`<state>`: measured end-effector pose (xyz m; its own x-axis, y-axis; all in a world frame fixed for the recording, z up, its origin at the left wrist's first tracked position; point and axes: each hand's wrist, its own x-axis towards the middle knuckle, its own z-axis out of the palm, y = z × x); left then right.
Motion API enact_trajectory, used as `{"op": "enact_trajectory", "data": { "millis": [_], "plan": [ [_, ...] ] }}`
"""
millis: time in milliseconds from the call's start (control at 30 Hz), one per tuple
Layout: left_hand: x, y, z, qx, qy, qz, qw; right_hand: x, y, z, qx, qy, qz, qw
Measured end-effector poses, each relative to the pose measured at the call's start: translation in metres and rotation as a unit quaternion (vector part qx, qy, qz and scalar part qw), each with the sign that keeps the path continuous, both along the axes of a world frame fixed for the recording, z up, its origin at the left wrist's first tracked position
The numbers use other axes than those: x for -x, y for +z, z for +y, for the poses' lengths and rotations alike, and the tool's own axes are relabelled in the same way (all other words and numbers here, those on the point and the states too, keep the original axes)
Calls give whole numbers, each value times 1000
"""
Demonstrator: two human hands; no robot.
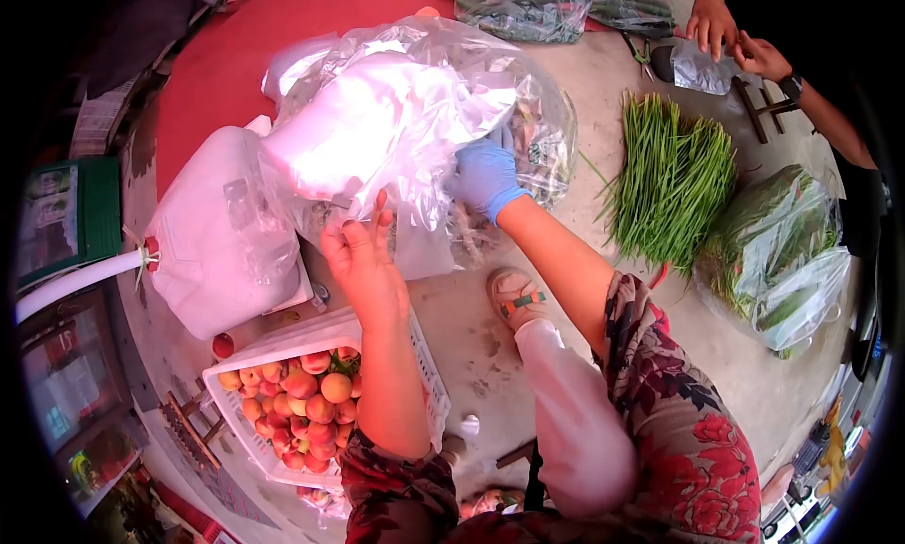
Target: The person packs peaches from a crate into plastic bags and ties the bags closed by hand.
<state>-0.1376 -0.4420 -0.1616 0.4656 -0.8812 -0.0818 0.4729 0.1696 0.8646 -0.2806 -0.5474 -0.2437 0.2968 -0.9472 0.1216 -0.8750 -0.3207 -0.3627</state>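
Observation:
A large clear plastic bag (396, 120) with bright, glaring white film in it spreads across the floor in front of me. My right hand (488, 174), in a blue glove, grips the bag's bunched right side, its fingertips partly covered by film. Bare and raised, my left hand (363, 261) is at the bag's near edge, fingers apart, fingertips close to the loose film. Glare hides whether they touch it. What lies inside the bag is hard to make out.
A white plastic jug (222, 233) stands left, above a white crate (429, 374) of peaches (306, 393). Green stalks (669, 181) and a bagged bundle of greens (773, 252) lie right. Another person's hands (712, 25) are at upper right, near scissors (641, 58).

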Motion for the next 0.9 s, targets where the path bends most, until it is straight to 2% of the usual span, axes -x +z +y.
{"op": "enact_trajectory", "data": {
  "millis": [33,133,167,267,300,367,500,567,700,800,900],
  "plan": [
    [-8,3,3,-2,36,-9,999,1,3,-3,-88,1,71,994],
    [-34,23,8,44,80,-22,996,3,-3,0,-87,18,77,993],
    [-38,29,6,11,100,-18,995,6,-13,2,34,16,72,997],
    [-39,28,5,-19,71,7,997,31,33,7,-132,46,57,988],
    [-41,24,5,-3,72,-10,997,38,43,12,-43,-1,-29,999],
    [-40,11,9,20,74,-42,996,49,59,27,129,-94,-197,967],
    [-16,17,11,67,51,-69,994,4,110,32,269,39,-226,936],
    [-1,27,10,112,41,-91,989,-32,104,28,183,55,-163,968],
    [-24,24,28,139,-5,-6,990,-45,36,-7,-54,2,-75,996],
    [-57,37,45,177,3,-68,982,-34,20,-9,-42,16,-66,997],
    [-64,55,59,164,78,-21,983,-30,22,-11,-121,31,-3,992]
  ]
}}
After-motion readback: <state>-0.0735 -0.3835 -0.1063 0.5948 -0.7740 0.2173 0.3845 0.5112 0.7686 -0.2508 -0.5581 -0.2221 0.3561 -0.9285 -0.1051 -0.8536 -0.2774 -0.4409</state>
